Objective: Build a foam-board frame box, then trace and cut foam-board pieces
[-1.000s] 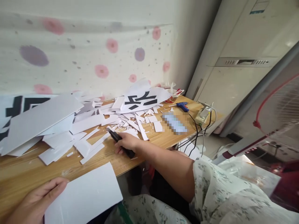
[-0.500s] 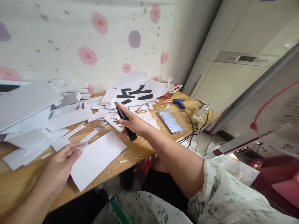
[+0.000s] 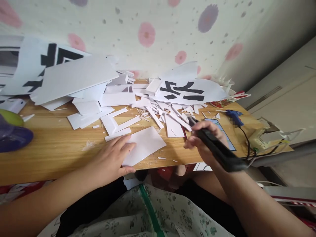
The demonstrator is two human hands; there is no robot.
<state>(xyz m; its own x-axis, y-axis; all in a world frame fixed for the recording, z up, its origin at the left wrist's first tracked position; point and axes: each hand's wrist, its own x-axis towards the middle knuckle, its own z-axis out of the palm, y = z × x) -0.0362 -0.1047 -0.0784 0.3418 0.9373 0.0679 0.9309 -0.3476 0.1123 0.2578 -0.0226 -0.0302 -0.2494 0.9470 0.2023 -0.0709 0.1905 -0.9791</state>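
Note:
A white rectangular piece of board lies flat near the table's front edge. My left hand rests on its left end, fingers stretched out and pressing on the surface. To the right, my right hand is raised over the table edge, its fingers closed round a black utility knife. The knife slants, its narrow front end pointing up and left toward the scraps and its thick end over my wrist. Whether its blade is out, I cannot make out.
White offcuts and shavings cover the middle of the wooden table. Behind lies a paper sheet with black characters. A phone, a blue glue gun and a power strip are right; a blue-and-green object is left.
The view has swung left. My left hand has gone from gripping the board's edge to lying on it, and the board now rests flat. The knife has moved away to the right and turned in my hand.

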